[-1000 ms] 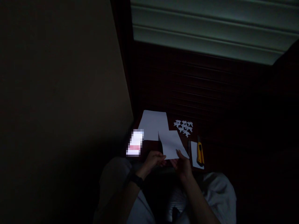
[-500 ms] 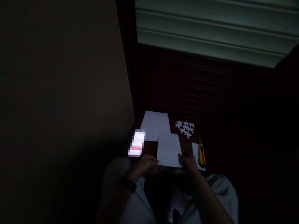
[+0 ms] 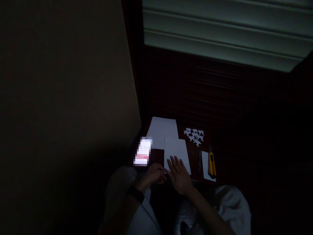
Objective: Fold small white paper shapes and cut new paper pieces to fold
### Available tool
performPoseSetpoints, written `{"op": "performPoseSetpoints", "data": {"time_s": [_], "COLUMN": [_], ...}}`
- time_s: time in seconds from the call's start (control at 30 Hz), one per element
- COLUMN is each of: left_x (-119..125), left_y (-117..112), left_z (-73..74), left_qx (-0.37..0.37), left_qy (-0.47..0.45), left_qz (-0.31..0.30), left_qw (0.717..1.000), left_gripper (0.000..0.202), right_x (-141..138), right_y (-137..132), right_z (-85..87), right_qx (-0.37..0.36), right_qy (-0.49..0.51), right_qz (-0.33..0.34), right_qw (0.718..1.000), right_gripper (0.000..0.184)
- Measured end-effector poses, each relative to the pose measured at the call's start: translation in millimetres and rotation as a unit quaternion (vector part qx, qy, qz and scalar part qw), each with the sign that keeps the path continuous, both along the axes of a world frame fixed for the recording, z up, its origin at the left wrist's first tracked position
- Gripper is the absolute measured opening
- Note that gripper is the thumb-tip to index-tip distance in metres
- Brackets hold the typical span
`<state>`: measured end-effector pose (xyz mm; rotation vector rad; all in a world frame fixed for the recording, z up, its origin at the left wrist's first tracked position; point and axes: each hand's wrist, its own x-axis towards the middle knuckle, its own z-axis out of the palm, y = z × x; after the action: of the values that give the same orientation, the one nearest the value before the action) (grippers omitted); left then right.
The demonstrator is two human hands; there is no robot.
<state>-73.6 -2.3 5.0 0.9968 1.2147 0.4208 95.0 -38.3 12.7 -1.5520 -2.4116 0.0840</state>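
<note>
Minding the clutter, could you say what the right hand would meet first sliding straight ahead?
Flat on the small white paper sheet, the right hand would probably reach the larger white paper sheet behind.

I am resting my right hand (image 3: 179,174) flat, palm down, with its fingers (image 3: 176,162) stretched straight and slightly fanned, pointing away from me. The right forearm (image 3: 207,212) is running back from it toward the lower right, bare to the elbow. My left hand (image 3: 153,174) is sitting just to the left of the right hand, close enough that the two are nearly touching at the thumb side. Its fingers are curling inward into a loose fist, and in this dim light I am not making out whether they are pinching anything. The left forearm (image 3: 124,209) is angling away to the lower left.
</note>
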Motion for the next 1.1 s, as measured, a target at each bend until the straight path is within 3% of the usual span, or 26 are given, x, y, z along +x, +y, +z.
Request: {"op": "performPoseSetpoints", "data": {"time_s": [0.57,0.9,1.1], "left_x": [12,12,10], "left_y": [-22,-25,-24], "left_z": [-8.4,-6.2,-12.7], "left_qx": [0.067,0.067,0.079], "left_qy": [0.080,0.078,0.066], "left_qz": [0.040,0.024,0.022], "left_qw": [0.994,0.994,0.994], "left_gripper": [0.028,0.025,0.030], "right_x": [23,45,47], "right_y": [-2,3,9], "right_z": [-2.9,-12.0,-9.2], "right_qx": [0.015,0.004,0.004], "right_qy": [-0.025,-0.030,-0.021], "right_qz": [-0.041,-0.090,-0.096], "right_qw": [0.999,0.995,0.995], "right_gripper": [0.059,0.065,0.069]}}
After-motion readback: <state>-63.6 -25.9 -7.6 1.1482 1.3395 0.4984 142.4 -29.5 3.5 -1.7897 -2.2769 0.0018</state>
